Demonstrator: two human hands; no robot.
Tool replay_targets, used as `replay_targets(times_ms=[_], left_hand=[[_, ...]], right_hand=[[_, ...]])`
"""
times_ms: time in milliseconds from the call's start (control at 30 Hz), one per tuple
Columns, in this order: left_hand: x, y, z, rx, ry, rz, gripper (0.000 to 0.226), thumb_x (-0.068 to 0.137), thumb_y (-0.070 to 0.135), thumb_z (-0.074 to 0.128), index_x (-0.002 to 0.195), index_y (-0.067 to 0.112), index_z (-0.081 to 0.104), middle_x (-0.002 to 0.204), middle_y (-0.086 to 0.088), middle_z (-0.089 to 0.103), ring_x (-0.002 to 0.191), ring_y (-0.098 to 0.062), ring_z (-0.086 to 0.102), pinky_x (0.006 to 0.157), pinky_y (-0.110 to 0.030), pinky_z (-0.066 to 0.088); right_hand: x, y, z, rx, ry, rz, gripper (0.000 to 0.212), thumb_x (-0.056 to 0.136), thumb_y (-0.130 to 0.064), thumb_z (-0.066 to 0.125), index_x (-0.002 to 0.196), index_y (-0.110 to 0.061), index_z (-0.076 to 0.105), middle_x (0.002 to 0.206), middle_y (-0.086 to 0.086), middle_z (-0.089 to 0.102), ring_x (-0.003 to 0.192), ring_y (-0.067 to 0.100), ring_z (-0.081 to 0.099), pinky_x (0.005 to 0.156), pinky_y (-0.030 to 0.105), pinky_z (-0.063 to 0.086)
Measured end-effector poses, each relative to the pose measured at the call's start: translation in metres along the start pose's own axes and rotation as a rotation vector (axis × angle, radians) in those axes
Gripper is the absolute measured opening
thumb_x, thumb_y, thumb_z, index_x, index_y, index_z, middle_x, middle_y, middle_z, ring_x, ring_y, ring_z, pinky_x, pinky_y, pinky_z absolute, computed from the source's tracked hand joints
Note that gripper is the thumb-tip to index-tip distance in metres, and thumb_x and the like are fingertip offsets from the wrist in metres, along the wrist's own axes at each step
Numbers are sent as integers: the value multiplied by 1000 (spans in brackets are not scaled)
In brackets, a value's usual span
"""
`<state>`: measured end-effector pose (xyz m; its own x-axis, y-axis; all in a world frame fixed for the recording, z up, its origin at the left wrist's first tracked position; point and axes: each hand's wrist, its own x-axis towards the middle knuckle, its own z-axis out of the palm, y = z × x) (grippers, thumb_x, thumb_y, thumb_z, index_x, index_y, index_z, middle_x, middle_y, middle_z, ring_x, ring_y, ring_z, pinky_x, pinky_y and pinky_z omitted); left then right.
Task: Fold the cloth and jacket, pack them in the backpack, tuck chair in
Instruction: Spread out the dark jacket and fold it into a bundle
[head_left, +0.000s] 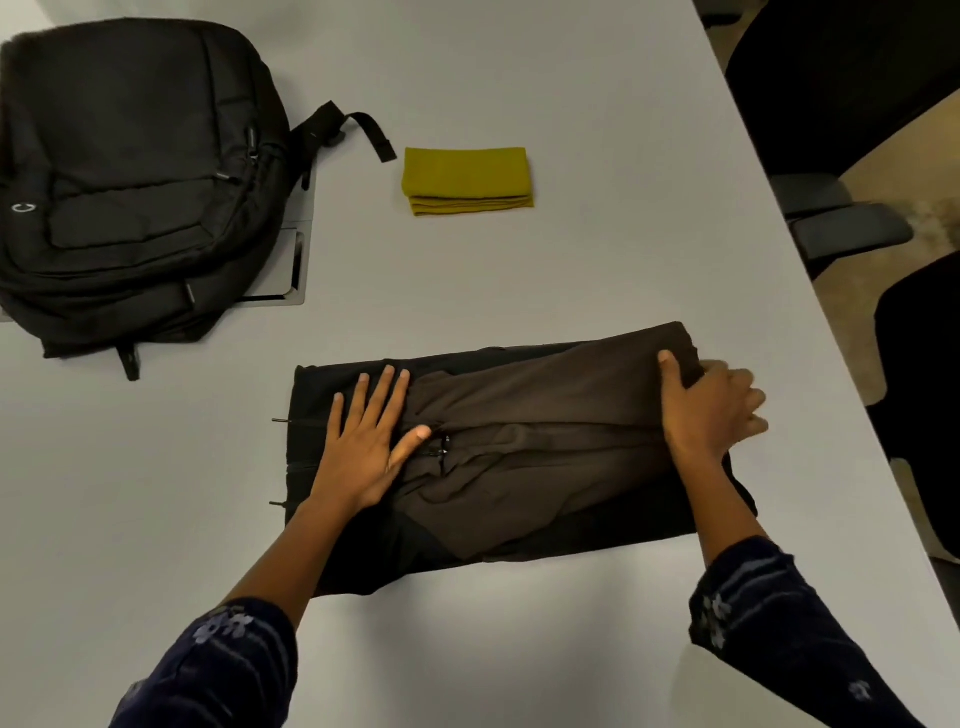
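The long pale grey desk (519, 78) carries everything, its right edge running diagonally past the dark office chairs (841, 93), which stand well apart from the clothes and are not yet tucked in. At the far left corner lies the black fabric backpack (135, 171), flat on its back with its zips seemingly closed. Near the desk's front edge, toward the right side, lies the dark brown and black jacket (519, 447), already folded into a long band whose long axis runs left to right, roughly parallel to the front edge. Between the jacket and the far edge, just right of the backpack's strap, sits the small mustard-yellow cloth (467, 179), folded into a neat stacked rectangle and touched by nobody.

The left hand (363, 441) lies flat, fingers spread, pressing the jacket's left part. The right hand (711, 410) grips the jacket's right end, thumb on top and fingers curled round the edge, though these are blurred. So the jacket stretches from the right grip toward the left hand, and the coming fold probably carries that right end leftward over the pinned part. The backpack then lies farther left, nearer the left hand.
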<state>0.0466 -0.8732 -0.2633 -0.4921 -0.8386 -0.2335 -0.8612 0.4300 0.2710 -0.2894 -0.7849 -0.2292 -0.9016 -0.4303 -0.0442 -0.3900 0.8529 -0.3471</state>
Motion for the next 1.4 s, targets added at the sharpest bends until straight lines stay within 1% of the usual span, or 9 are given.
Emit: replay_targets(times_ms=[167,400,533,700,833,933,1167,1267,1400], left_hand=[[2,2,2,12,1,-17,72,82,67,-12,144,32,-16,158,7,-8,142,-14,-18,118,-42,-9],[1,5,6,104,34,-50,80,79,73,-5,146,31,-15,158,6,-8,146,-20,-10,116,-42,-11],[1,6,6,108,45,-55,74,85,70,0,146,30,-12,159,5,-5,146,-20,-10,116,-42,-11],[-2,10,-4,-136,104,-53,60,96,56,9,148,27,1,159,0,1,145,-16,-9,118,-40,-9],[-31,23,-6,-173,300,-88,67,95,57,17,149,19,9,159,-5,5,146,-17,-4,118,-34,-7],[-53,25,4,-91,229,-111,83,88,71,14,150,16,6,158,-5,-1,146,-19,-7,117,-36,-10],[-57,2,8,101,77,-117,99,79,79,3,150,10,4,158,-10,-2,145,-22,-7,117,-39,-6],[-60,3,0,-12,106,-117,82,89,68,9,150,14,10,158,-8,-1,146,-22,-5,118,-39,-3],[-83,-12,-13,-249,338,-305,49,100,24,38,147,13,28,155,-16,18,142,-33,22,115,-51,19]], right_hand=[[-3,12,-7,-35,20,-5,45,94,-48,47,106,-5,55,91,19,65,88,36,56,92,45,28],[-9,32,1,-12,-4,57,48,94,-48,46,109,-2,51,100,24,64,92,41,58,94,48,32],[-1,34,9,-140,-6,-61,52,96,-51,36,111,-4,49,95,23,65,86,41,59,95,49,30],[-16,38,-2,0,111,-405,54,95,-49,42,134,-13,41,125,19,50,113,36,46,95,50,33],[-57,35,5,-160,-74,-799,73,87,-68,32,148,-29,25,155,10,21,143,31,18,110,56,14],[-59,41,15,-351,-199,-764,87,78,-81,18,150,-33,12,160,4,1,146,32,-3,109,67,1],[-57,42,17,-442,-235,-708,96,75,-85,11,152,-27,11,160,8,1,145,37,-5,107,72,0],[-58,40,13,-471,-248,-713,98,73,-85,6,152,-27,9,160,9,0,145,38,-6,106,73,-3],[-58,36,7,-570,-229,-724,100,72,-85,-1,152,-26,7,159,13,2,144,41,-5,105,72,-8]])
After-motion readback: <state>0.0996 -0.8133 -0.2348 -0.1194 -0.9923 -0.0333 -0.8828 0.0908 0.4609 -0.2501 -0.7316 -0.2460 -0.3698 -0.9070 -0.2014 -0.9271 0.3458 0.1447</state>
